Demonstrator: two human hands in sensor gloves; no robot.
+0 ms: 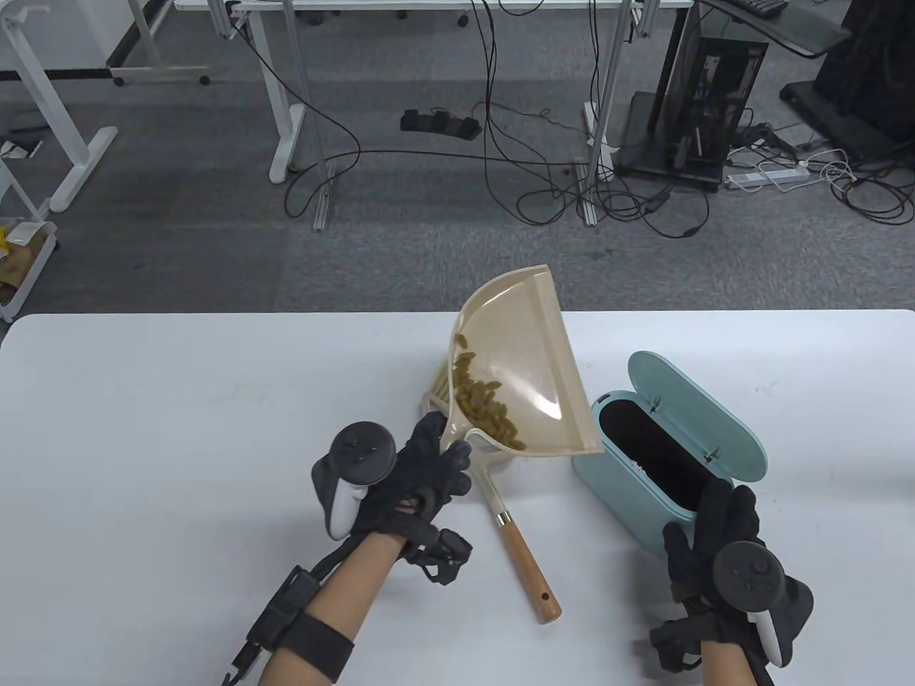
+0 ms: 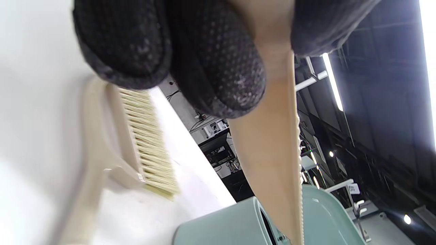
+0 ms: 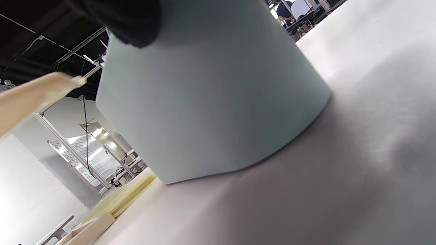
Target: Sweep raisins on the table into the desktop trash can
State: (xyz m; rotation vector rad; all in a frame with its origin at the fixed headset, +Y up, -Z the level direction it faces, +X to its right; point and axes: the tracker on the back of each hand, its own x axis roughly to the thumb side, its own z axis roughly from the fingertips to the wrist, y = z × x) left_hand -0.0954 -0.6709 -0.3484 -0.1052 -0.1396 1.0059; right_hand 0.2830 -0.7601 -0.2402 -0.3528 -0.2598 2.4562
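Note:
My left hand (image 1: 422, 475) grips the handle of a beige dustpan (image 1: 525, 357) and holds it lifted and tilted, its lower corner next to the open trash can (image 1: 629, 486). A pile of greenish-brown raisins (image 1: 486, 407) lies in the pan. The pan's underside shows in the left wrist view (image 2: 272, 153). The pale blue trash can has its lid (image 1: 697, 411) flipped back. My right hand (image 1: 722, 522) holds the can's near end; the can's wall fills the right wrist view (image 3: 211, 92). A brush (image 1: 525, 564) with a wooden handle lies on the table under the pan.
The white table (image 1: 179, 429) ends at its far edge just behind the dustpan. The brush's bristles show in the left wrist view (image 2: 150, 143). Beyond the table are desk legs and cables on a grey floor.

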